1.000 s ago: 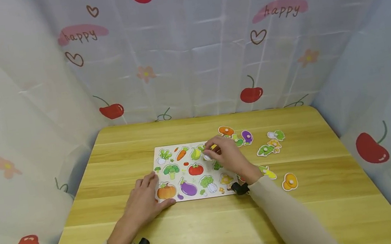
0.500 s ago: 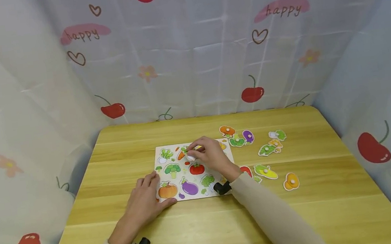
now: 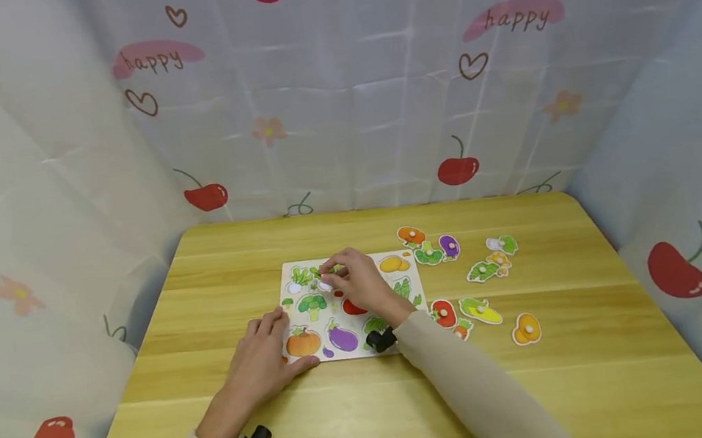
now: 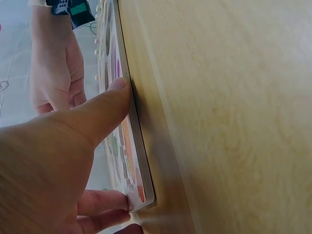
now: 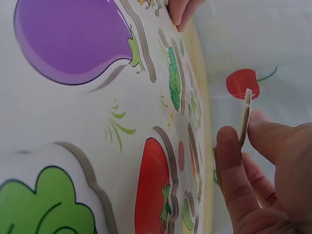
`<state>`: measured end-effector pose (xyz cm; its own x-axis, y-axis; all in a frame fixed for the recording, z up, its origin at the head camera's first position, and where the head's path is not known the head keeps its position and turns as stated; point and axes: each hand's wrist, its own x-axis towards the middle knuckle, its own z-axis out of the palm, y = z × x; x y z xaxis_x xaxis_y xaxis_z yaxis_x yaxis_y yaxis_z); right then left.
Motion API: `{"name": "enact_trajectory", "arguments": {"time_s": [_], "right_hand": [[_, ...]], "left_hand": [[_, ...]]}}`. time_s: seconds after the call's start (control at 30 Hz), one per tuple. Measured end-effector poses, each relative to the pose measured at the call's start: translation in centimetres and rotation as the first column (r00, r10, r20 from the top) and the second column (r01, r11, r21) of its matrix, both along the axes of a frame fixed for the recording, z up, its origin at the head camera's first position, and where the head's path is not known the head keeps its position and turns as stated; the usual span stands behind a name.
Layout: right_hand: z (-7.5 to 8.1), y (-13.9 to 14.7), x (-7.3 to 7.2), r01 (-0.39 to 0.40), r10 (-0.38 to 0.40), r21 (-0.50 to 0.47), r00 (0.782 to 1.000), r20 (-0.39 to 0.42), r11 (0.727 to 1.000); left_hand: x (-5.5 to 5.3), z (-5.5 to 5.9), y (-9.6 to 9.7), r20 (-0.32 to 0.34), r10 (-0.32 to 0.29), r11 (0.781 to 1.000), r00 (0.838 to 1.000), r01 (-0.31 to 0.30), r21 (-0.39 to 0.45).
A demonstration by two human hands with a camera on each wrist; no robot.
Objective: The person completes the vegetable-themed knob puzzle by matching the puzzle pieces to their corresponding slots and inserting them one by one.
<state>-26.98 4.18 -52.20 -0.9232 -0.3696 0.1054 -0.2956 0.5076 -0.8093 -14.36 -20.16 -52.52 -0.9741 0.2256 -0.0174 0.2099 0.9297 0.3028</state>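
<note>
A white puzzle board (image 3: 330, 312) printed with vegetables lies on the table, with cut-out recesses. At its near left corner rests my left hand (image 3: 262, 353); the thumb (image 4: 109, 100) lies along the front edge and the fingers touch the left side. My right hand (image 3: 362, 280) pinches a thin puzzle piece (image 3: 325, 286), white with green leaves, between thumb and fingers above the board's upper left part. The right wrist view shows that piece (image 5: 246, 117) edge-on, raised off the board. In the head view the right hand and forearm hide part of the board.
Several knobbed vegetable pieces lie right of the board: a pumpkin (image 3: 411, 236), broccoli (image 3: 429, 255), eggplant (image 3: 449, 247), bok choy (image 3: 502, 245), tomato (image 3: 443, 314), corn (image 3: 480, 311) and potato (image 3: 527, 329). A white curtain (image 3: 344, 116) with cherries surrounds the wooden table (image 3: 377, 415).
My right hand has moved left across the board with the pinched piece, from the middle toward the radish recess. The left hand has stayed at the corner.
</note>
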Motion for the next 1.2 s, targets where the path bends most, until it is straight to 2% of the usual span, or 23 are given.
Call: {"name": "enact_trajectory", "arguments": {"time_s": [0.33,0.63,0.83,1.2], "right_hand": [[0.5,-0.5,-0.1,-0.004,0.005,0.02,0.999,-0.054,1.0],[0.2,-1.5,-0.5,0.014,-0.014,0.01,0.999,-0.043,1.0],[0.0,-2.6,-1.1,0.068,-0.062,0.082,0.995,-0.079,0.994],[-0.8,-5.3,-1.7,0.092,-0.072,0.226,0.993,-0.094,0.97]], "left_hand": [[0.0,-0.1,0.0,0.004,0.002,1.0,1.0,-0.002,-0.012],[-0.2,-0.1,-0.1,0.006,-0.007,1.0,1.0,0.007,-0.005],[-0.4,0.2,0.0,-0.017,-0.01,1.0,1.0,0.009,-0.011],[-0.3,0.3,0.2,-0.021,-0.029,0.999,0.999,0.028,-0.037]]}}
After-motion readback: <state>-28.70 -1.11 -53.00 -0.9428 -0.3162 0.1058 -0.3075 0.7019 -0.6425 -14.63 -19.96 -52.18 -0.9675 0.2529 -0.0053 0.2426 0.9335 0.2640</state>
